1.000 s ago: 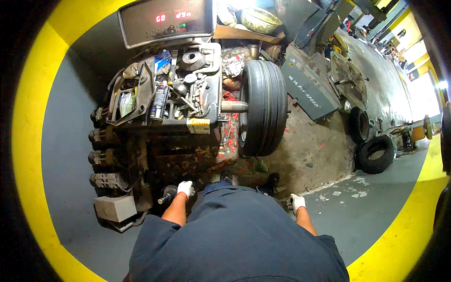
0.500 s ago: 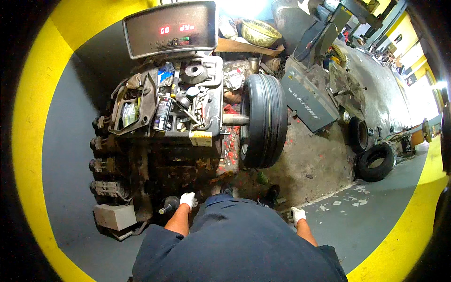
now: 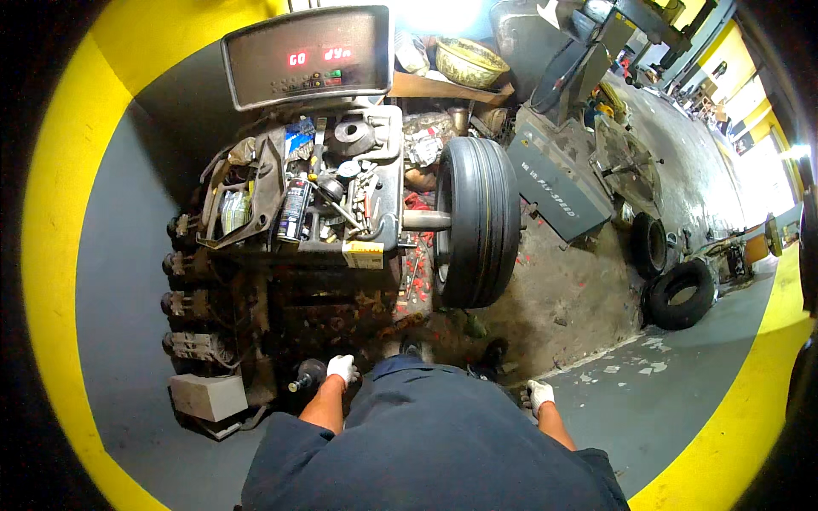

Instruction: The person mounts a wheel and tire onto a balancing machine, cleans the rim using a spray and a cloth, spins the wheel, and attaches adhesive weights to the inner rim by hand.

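Observation:
A black tyre on its wheel [image 3: 477,221] is mounted on the shaft of a wheel balancing machine [image 3: 298,255] in front of me. My left hand [image 3: 342,368], in a white glove, hangs low beside the machine's base, next to a dark knob-ended part [image 3: 307,375]; whether it grips anything is unclear. My right hand [image 3: 539,395], also gloved, hangs at my side above the concrete floor with its fingers curled and nothing visible in it. My dark blue clothing fills the lower middle.
The machine's top tray [image 3: 328,192] holds a spray can, tools and cones below a display panel [image 3: 308,55]. Loose tyres [image 3: 677,294] lie at the right. A grey hood [image 3: 558,183] stands behind the wheel. Yellow and grey painted floor surrounds the area.
The view has tilted down, so the machine and wheel sit lower in the picture. Both hands have stayed low at my sides, hardly moving.

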The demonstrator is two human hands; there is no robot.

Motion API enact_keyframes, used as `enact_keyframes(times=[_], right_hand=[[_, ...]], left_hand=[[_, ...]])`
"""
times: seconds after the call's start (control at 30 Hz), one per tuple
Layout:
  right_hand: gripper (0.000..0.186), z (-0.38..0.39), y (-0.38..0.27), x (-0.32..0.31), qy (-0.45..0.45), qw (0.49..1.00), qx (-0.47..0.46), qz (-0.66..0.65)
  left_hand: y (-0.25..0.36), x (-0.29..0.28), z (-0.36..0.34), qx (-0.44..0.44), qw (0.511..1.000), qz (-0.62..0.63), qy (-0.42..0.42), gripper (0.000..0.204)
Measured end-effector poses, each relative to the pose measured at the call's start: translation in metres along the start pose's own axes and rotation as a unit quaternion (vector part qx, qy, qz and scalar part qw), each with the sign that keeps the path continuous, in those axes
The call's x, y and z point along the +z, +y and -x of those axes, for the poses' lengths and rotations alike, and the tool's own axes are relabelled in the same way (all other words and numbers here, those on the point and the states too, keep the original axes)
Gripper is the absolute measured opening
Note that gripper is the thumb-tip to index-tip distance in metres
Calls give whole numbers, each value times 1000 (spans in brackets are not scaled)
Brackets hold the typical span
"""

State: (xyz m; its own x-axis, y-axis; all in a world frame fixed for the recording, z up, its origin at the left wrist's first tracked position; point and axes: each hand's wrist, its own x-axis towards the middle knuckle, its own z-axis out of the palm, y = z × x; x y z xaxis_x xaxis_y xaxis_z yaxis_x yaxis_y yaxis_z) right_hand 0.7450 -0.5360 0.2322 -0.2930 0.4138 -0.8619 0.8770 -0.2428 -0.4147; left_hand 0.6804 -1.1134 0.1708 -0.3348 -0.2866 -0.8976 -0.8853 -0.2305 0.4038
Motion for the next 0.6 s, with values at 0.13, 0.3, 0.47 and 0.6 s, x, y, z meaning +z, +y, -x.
enact_keyframes(times=[0.13, 0.3, 0.47, 0.6], right_hand=[[18, -10, 4, -4, -13, 1000, 15, -12], [20, -7, -1, 1, -14, 1000, -10, 19], [10, 5, -7, 9, 16, 999, -20, 32], [15, 8, -7, 9, 15, 999, -10, 42]], left_hand=[[0, 2, -2, 9, 1000, -22, 2, 22], [-4, 0, -5, 22, 999, -33, -8, 24], [-5, 1, 0, 13, 1000, -27, -3, 27], [-5, -2, -3, 8, 999, -38, -9, 26]])
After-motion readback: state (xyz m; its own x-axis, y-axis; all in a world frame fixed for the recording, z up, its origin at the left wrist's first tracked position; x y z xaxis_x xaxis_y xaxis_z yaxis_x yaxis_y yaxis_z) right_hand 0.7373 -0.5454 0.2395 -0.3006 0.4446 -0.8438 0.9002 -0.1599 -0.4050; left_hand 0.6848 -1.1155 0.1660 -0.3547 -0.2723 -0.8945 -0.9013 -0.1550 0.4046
